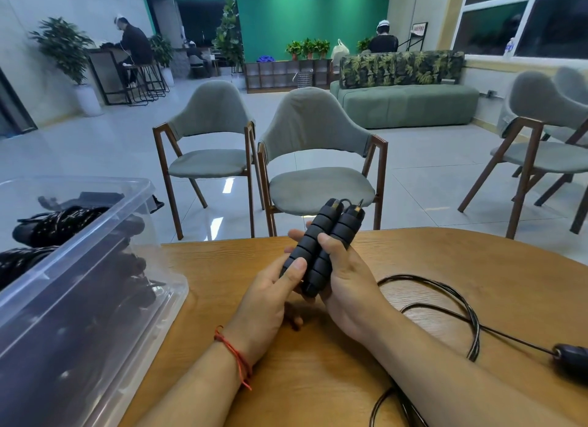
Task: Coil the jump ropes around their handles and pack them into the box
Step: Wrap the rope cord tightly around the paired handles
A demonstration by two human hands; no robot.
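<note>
Jump rope handles [318, 248] in left hand [267, 302], right hand [346, 286], box [95, 235] overhanging table [318, 379] edge

Box [105, 232] cut off at left edge, rope [476, 331] partly hidden under right forearm [429, 372]

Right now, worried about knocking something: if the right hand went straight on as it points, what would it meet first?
The right hand, gripping the handles, points forward past the table edge. Nothing lies ahead on the wood; the grey chair beyond looks first, depth unclear.

Office lounge; green sofa [407, 103]; grey chairs [315, 159]; potted plants [65, 49]
</note>
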